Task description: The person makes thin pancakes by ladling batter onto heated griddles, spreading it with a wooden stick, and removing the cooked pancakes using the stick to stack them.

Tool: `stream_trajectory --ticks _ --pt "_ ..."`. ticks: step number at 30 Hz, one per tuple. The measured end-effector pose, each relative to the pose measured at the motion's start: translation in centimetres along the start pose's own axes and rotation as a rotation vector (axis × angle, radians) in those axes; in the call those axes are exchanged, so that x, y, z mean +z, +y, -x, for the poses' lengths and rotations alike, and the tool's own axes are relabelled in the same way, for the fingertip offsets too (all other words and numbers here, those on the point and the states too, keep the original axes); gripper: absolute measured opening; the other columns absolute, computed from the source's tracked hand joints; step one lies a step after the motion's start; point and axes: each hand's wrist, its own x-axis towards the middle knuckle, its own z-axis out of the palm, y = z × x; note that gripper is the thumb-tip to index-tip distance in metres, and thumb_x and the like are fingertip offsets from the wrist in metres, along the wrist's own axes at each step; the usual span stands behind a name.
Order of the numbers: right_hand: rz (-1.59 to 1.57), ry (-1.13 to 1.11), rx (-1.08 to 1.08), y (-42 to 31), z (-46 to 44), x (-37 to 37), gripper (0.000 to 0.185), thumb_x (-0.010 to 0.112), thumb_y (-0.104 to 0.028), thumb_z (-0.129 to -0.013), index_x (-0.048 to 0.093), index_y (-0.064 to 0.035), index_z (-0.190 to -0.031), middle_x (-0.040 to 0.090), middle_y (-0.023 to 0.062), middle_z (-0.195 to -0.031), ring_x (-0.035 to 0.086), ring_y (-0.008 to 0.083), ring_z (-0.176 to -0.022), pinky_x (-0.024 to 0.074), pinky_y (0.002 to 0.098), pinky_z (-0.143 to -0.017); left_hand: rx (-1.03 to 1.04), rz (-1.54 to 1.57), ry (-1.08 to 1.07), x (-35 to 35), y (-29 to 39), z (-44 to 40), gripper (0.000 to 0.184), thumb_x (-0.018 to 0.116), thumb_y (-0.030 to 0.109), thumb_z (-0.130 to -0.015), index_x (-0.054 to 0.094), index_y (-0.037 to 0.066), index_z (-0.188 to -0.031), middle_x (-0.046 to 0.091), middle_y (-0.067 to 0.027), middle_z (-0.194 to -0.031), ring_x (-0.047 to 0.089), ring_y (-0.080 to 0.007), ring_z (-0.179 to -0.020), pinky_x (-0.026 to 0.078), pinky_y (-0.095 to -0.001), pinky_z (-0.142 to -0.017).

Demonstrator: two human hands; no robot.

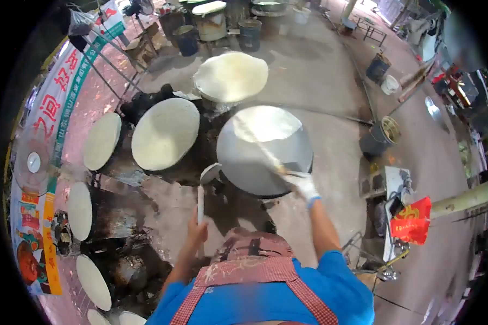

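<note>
My left hand [197, 229], bare, is closed round the handle of a ladle [200, 200], whose bowl is up beside the griddle's left edge. A white glove covers my right hand [305, 186], which grips the end of a long stick [259, 143] that reaches up and left over the griddle. The round grey griddle [244, 172] lies in front of me, with a pale sheet of batter [268, 122] over its upper part. The stick's far end is blurred near the batter.
Round pale sheets lie on other griddles at the left [166, 134] and beyond mine [231, 76]. A bucket [375, 142] stands at the right, near a small table [393, 184] with a red bag [412, 221]. More buckets [186, 40] and a banner [54, 103] are farther off.
</note>
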Motion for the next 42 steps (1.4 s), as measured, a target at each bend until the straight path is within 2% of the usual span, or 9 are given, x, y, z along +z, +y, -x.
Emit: stream_trajectory --ticks 1,3,18,25,28,31,36,39,42 --pt "-0.316 -0.048 -0.191 4.9 -3.4 -3.0 0.036 0.068 -0.018 -0.075 0.063 -0.0050 -0.109 0.066 0.0076 -0.084 0.056 0.0117 -0.061 0.0453 0.0272 -0.051 -0.016 0.070 -0.003 -0.2 0.4 0.7 0.072 0.047 0.000 -0.078 0.021 0.023 -0.140 0.037 0.0004 -0.050 0.036 -0.0115 -0.034 0.031 -0.0258 -0.031" --pt "-0.363 0.119 0.082 1.6 -2.8 -6.0 0.033 0.067 -0.020 -0.077 0.063 -0.0084 -0.108 0.063 0.0045 -0.073 0.052 0.0097 -0.050 0.0377 0.0258 -0.037 -0.094 0.219 -0.042 -0.2 0.4 1.8 0.071 0.048 -0.001 -0.079 0.018 0.023 -0.139 0.034 0.0004 -0.050 0.035 -0.0113 -0.034 0.030 -0.0256 -0.030" --pt "-0.054 -0.286 0.326 -1.6 -6.7 -5.5 0.017 0.066 -0.027 -0.074 0.060 -0.0107 -0.074 0.042 -0.0019 -0.049 0.034 0.0075 -0.035 0.0235 0.0229 -0.032 -0.602 1.175 -0.022 1.3 -6.0 4.1 0.020 0.043 0.006 -0.083 0.039 0.021 -0.097 0.029 0.0012 -0.050 0.030 -0.0105 -0.034 0.026 -0.0269 -0.030" --pt "-0.059 -0.033 0.160 -7.3 -10.2 -9.6 0.020 0.064 -0.029 -0.074 0.061 -0.0096 -0.068 0.043 -0.0009 -0.050 0.035 0.0085 -0.036 0.0229 0.0253 -0.032 -0.502 1.061 0.072 2.8 -5.9 8.0 0.017 0.040 0.009 -0.088 0.039 0.024 -0.094 0.027 0.0020 -0.050 0.028 -0.0094 -0.035 0.024 -0.0242 -0.030" --pt "0.016 -0.437 0.285 -4.1 -11.1 -8.4 0.019 0.065 -0.029 -0.075 0.061 -0.0109 -0.070 0.046 -0.0013 -0.051 0.037 0.0084 -0.036 0.0239 0.0249 -0.032 -0.527 1.207 0.003 2.3 -8.2 7.4 0.013 0.040 0.012 -0.090 0.038 0.025 -0.093 0.027 0.0028 -0.049 0.028 -0.0084 -0.035 0.024 -0.0231 -0.030" --pt "0.063 -0.479 0.401 -2.1 -7.5 -9.4 0.021 0.067 -0.030 -0.070 0.061 -0.0105 -0.068 0.044 -0.0006 -0.048 0.037 0.0091 -0.034 0.0236 0.0260 -0.031 -0.473 1.134 -0.009 3.0 -7.2 7.8 0.034 0.044 0.016 -0.090 0.033 0.013 -0.058 0.029 0.0024 -0.047 0.029 -0.0091 -0.037 0.025 -0.0232 -0.034" --pt "0.028 -0.167 0.198 -5.1 -14.6 -10.5 0.018 0.068 -0.028 -0.070 0.063 -0.0106 -0.072 0.043 -0.0029 -0.049 0.033 0.0070 -0.036 0.0222 0.0241 -0.035 -0.457 1.126 0.110 3.1 -7.8 9.5 0.015 0.042 0.010 -0.088 0.040 0.025 -0.091 0.029 0.0024 -0.050 0.028 -0.0085 -0.035 0.024 -0.0242 -0.029" --pt "0.181 -0.400 0.210 -8.4 -14.5 -7.6 0.021 0.066 -0.028 -0.072 0.058 -0.0110 -0.062 0.042 -0.0018 -0.048 0.035 0.0080 -0.036 0.0232 0.0264 -0.034 -0.459 1.136 0.082 3.7 -7.2 10.0 0.032 0.045 0.017 -0.090 0.035 0.012 -0.060 0.032 0.0016 -0.051 0.031 -0.0088 -0.040 0.026 -0.0224 -0.033" --pt "0.134 -0.582 0.277 -3.6 -12.1 -9.2 0.020 0.067 -0.027 -0.071 0.057 -0.0106 -0.065 0.042 0.0000 -0.046 0.037 0.0104 -0.035 0.0230 0.0268 -0.031 -0.475 1.050 0.126 3.3 -8.1 10.0 0.033 0.045 0.017 -0.091 0.034 0.012 -0.060 0.030 0.0021 -0.050 0.029 -0.0089 -0.039 0.026 -0.0230 -0.033"
